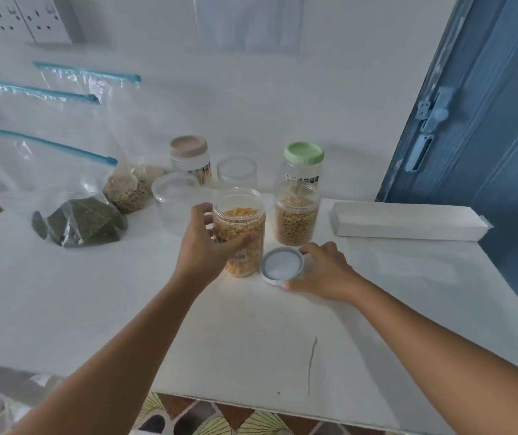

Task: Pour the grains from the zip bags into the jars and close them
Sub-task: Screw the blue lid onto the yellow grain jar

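- On the white table (pixel 94 309), I see my left hand (pixel 202 246) with fingers curled round the open jar of yellow grains (pixel 242 240).
- Just right of it, my right hand (pixel 320 271) pinches the white lid (pixel 281 265) by its rim, flat on the table.

There is one view only, from a camera on the person's head. It looks forward and down over the white table (pixel 94 309), from its near edge toward the wall behind the far edge. It stands close: both forearms enter from the bottom of the picture. The wide lens bends straight lines near the borders.
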### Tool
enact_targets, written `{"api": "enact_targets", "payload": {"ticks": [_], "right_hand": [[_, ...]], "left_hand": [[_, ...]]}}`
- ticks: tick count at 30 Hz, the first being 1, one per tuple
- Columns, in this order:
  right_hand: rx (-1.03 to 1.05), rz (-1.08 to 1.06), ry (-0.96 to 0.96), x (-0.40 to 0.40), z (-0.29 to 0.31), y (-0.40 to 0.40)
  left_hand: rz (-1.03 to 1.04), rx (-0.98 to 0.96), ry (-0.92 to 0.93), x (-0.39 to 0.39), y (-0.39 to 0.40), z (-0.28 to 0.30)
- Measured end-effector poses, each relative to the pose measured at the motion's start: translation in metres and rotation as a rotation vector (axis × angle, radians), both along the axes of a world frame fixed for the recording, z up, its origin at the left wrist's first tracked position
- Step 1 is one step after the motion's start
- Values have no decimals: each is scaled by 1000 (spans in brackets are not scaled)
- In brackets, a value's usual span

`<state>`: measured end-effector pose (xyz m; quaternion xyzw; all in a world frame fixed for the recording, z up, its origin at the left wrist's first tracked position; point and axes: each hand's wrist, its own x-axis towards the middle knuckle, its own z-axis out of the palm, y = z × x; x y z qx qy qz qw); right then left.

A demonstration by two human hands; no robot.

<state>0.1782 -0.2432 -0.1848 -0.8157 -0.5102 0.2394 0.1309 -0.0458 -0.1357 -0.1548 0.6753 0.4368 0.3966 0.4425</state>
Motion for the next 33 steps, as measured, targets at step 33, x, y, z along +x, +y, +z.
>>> {"api": "enact_targets", "payload": {"ticks": [33], "right_hand": [[145,467,-119,-41,151,99]], "left_hand": [[-291,-61,56,-9,49,11]]}}
